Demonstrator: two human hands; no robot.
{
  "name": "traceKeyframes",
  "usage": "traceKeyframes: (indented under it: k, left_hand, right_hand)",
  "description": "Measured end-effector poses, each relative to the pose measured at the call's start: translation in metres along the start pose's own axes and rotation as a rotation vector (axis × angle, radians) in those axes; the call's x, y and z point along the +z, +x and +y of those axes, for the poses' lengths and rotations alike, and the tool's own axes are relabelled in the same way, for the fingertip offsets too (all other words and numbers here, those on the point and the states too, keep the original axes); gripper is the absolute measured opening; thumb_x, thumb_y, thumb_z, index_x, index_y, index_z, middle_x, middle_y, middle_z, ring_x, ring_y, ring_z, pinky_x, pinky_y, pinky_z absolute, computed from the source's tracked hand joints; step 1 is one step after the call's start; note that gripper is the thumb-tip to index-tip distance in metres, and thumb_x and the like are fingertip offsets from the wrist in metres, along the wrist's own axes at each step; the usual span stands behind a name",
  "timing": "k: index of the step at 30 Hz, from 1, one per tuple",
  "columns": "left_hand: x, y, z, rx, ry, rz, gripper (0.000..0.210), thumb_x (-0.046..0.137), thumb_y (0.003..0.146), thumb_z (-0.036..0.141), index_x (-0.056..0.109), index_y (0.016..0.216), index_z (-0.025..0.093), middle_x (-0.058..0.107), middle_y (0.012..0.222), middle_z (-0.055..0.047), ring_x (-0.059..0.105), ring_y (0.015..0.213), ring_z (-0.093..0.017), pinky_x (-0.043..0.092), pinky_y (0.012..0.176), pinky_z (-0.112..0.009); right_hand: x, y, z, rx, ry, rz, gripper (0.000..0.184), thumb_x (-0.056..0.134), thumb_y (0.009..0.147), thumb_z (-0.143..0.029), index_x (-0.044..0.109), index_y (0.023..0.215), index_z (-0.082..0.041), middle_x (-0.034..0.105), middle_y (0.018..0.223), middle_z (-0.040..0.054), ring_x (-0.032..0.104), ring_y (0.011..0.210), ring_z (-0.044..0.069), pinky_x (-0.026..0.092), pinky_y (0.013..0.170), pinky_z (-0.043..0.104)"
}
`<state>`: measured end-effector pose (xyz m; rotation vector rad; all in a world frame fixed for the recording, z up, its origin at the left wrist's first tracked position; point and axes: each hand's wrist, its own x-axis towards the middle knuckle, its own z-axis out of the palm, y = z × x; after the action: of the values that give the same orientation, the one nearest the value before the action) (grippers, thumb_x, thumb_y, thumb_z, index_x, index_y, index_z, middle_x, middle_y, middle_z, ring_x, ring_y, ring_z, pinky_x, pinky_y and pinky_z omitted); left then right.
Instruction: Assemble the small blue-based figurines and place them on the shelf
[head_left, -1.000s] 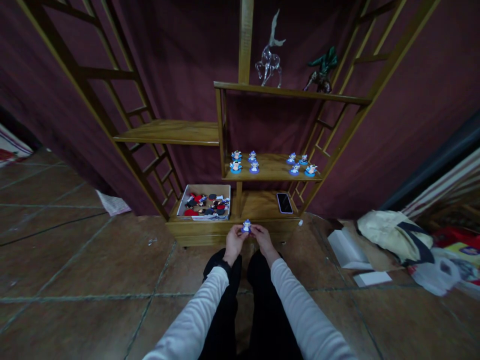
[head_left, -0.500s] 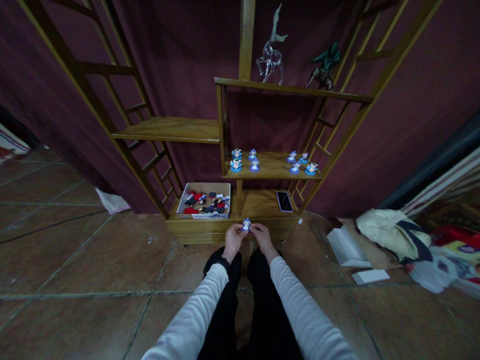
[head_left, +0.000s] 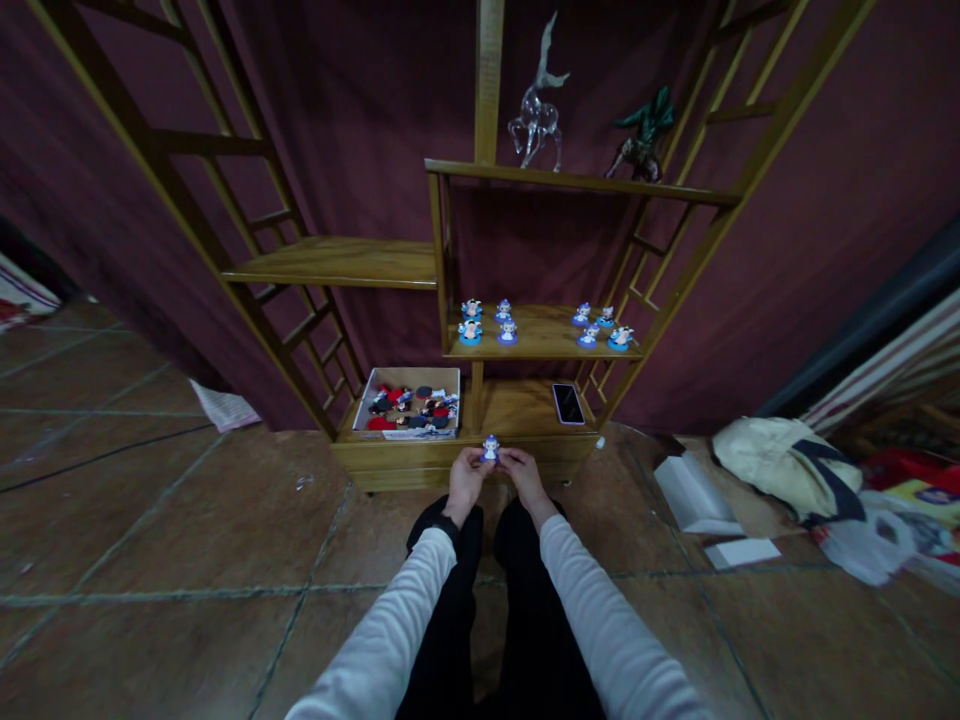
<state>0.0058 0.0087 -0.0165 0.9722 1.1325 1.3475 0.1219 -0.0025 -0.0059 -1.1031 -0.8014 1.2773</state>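
Between both hands, in front of the shelf unit's lower edge, a small white and purple figurine (head_left: 490, 449) is held upright on its purple base. My left hand (head_left: 466, 478) pinches it from the left side. From the right, the fingers of my right hand (head_left: 523, 474) are closed on the same base. Several similar figurines stand on the middle shelf (head_left: 547, 345), among them a purple one (head_left: 507, 331) and a blue-based one (head_left: 470, 331). An open box (head_left: 365, 408) of mixed small figures, red, black and white, sits on the bottom shelf at the left.
A phone (head_left: 568, 404) lies on the bottom shelf's right part. A clear deer figure (head_left: 537, 122) and a dark green statue (head_left: 643, 135) stand on the upper shelf. On the floor at right are a cream bag (head_left: 776, 462), a white box (head_left: 694, 495) and a plastic bag (head_left: 866, 545).
The view has shifted very slightly. Both hands keep the figurine in nearly the same place, and the figurines on the shelf have not moved.
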Motion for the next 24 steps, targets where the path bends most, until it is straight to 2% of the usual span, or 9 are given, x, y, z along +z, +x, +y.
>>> traceKeyframes:
  k: [6, 11, 17, 24]
  left_hand:
    - [0.0005, -0.0008, 0.0039, -0.023, -0.066, -0.005, 0.034, 0.076, 0.053, 0.014, 0.059, 0.083, 0.014, 0.068, 0.081, -0.005, 0.064, 0.072, -0.016, 0.051, 0.070, -0.030]
    - [-0.0009, -0.0011, 0.0049, -0.021, -0.067, -0.044, 0.033, 0.078, 0.053, 0.018, 0.061, 0.080, 0.013, 0.067, 0.075, -0.005, 0.062, 0.065, -0.014, 0.050, 0.066, -0.028]
    - [-0.0008, -0.0004, 0.0032, -0.004, -0.055, -0.019, 0.033, 0.079, 0.049, 0.021, 0.060, 0.075, 0.014, 0.067, 0.071, -0.003, 0.061, 0.060, -0.013, 0.049, 0.061, -0.026]
    - [0.0000, -0.0008, 0.0040, 0.031, -0.015, 0.030, 0.030, 0.077, 0.050, 0.018, 0.058, 0.073, 0.015, 0.065, 0.070, -0.002, 0.060, 0.061, -0.013, 0.047, 0.061, -0.026]
  right_hand:
    - [0.0013, -0.0018, -0.0009, 0.000, 0.001, -0.006, 0.025, 0.069, 0.058, -0.037, 0.069, 0.073, -0.017, 0.069, 0.077, 0.0038, 0.062, 0.070, 0.017, 0.050, 0.071, 0.033]
    - [0.0009, -0.0006, 0.0029, -0.007, -0.040, 0.001, 0.026, 0.067, 0.059, -0.038, 0.069, 0.074, -0.017, 0.069, 0.075, 0.0034, 0.063, 0.067, 0.016, 0.051, 0.070, 0.033]
    - [0.0000, -0.0010, 0.0027, -0.025, -0.083, -0.005, 0.026, 0.067, 0.058, -0.039, 0.069, 0.073, -0.017, 0.069, 0.071, 0.0025, 0.064, 0.070, 0.018, 0.053, 0.068, 0.032]
    - [0.0013, -0.0012, 0.0030, -0.043, -0.077, 0.021, 0.020, 0.065, 0.061, -0.037, 0.067, 0.071, -0.019, 0.068, 0.071, 0.0014, 0.064, 0.068, 0.017, 0.053, 0.066, 0.031]
